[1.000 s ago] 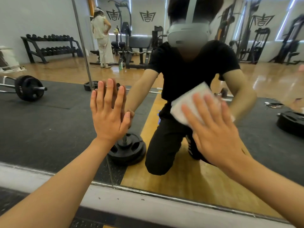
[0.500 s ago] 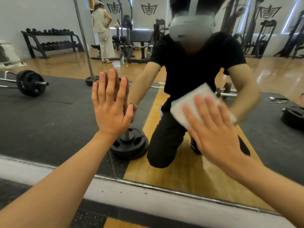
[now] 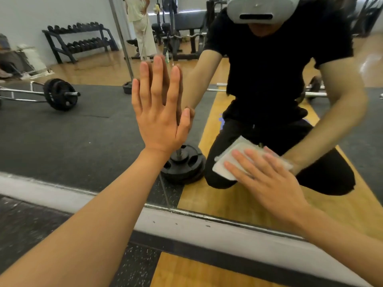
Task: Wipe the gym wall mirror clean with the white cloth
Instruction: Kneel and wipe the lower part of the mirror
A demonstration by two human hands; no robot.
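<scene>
My right hand [image 3: 267,179] presses the white cloth [image 3: 230,160] flat under straight fingers low on the mirror [image 3: 83,141]; my left hand [image 3: 159,112] rests open-palmed on the glass

Left hand [image 3: 159,119] flat, upright; right hand [image 3: 267,179] flat, fingers [image 3: 244,156] spread

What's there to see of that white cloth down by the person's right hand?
The white cloth is a small folded pad, roughly rectangular and soft-looking; whether it is fabric or thick paper is hard to tell. It lies flat against the mirror, low on the glass near its bottom edge, tilted so one corner points up. The right hand presses it there with straight, spread fingers that cover much of it. Its edges look blurred.
</scene>
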